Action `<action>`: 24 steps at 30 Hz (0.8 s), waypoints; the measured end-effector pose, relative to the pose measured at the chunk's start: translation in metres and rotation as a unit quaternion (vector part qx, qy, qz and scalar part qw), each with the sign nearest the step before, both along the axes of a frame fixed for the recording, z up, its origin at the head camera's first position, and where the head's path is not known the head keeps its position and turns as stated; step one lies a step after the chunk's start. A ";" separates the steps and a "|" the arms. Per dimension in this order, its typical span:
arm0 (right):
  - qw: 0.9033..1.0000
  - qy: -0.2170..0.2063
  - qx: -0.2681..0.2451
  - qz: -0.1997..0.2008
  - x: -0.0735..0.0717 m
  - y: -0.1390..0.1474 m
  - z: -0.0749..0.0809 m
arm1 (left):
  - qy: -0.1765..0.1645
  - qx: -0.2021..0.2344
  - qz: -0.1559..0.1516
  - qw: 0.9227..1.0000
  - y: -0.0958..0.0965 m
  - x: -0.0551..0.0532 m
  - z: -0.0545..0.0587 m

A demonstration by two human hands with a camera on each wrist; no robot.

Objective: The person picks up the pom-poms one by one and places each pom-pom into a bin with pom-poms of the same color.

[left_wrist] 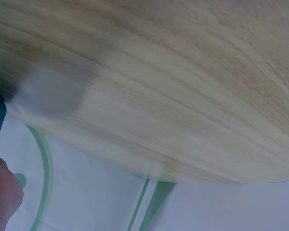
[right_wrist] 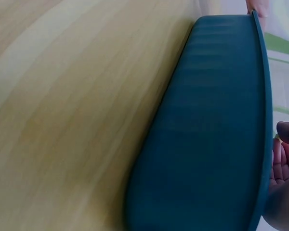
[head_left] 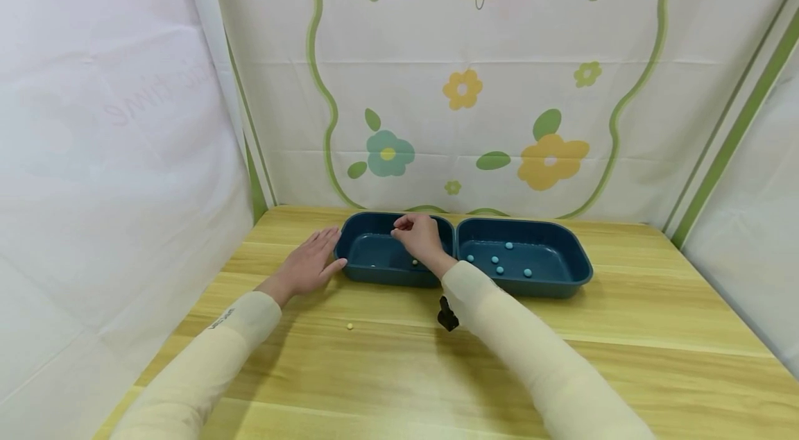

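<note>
Two dark blue trays stand side by side on the table. My left hand (head_left: 310, 263) lies with straight fingers against the left end of the left tray (head_left: 381, 275). Over that tray's interior is my right hand (head_left: 419, 237), its thumb and fingers pinched together. In the right wrist view, a tiny yellowish bead shows between the thumb and fingers of the right hand (right_wrist: 285, 166), mostly hidden. One yellow bead (head_left: 415, 262) lies in the left tray below the right hand. Several light blue beads, one of them a blue bead (head_left: 509, 246), are spread over the floor of the right tray (head_left: 555, 287).
Another yellow bead (head_left: 349, 326) lies on the wooden table (head_left: 374, 377) in front of the left tray. A black piece (head_left: 447, 315) shows beside the right sleeve. Behind the trays hangs a flowered cloth (head_left: 424, 100), with white cloth at both sides.
</note>
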State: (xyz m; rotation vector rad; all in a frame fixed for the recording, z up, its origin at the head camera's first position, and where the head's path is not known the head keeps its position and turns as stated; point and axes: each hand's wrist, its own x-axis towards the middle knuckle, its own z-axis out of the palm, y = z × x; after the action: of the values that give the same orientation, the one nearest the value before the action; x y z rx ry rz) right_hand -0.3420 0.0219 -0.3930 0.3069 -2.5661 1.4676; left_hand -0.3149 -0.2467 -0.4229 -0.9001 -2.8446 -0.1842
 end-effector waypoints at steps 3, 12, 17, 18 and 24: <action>1.000 -0.003 -0.006 -0.003 -0.002 0.000 -0.002 | 0.000 0.001 0.001 1.000 0.000 0.000 0.000; 1.000 -0.005 -0.010 -0.011 -0.004 0.002 -0.007 | 0.000 0.002 0.000 1.000 0.000 0.000 0.000; 1.000 -0.004 -0.011 -0.011 -0.005 0.004 -0.008 | -0.003 0.001 0.002 1.000 0.001 0.001 0.001; 1.000 -0.005 -0.011 -0.011 -0.005 0.004 -0.008 | -0.003 0.001 0.002 1.000 0.001 0.001 0.001; 1.000 -0.004 -0.005 -0.011 -0.005 0.004 -0.008 | -0.001 0.001 0.001 1.000 0.000 0.002 0.001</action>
State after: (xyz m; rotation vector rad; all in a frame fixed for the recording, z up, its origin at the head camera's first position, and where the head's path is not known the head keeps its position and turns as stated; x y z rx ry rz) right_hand -0.3470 0.0259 -0.4010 0.2704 -2.5589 1.4761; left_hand -0.3133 -0.2465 -0.4216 -0.8963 -2.8467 -0.1869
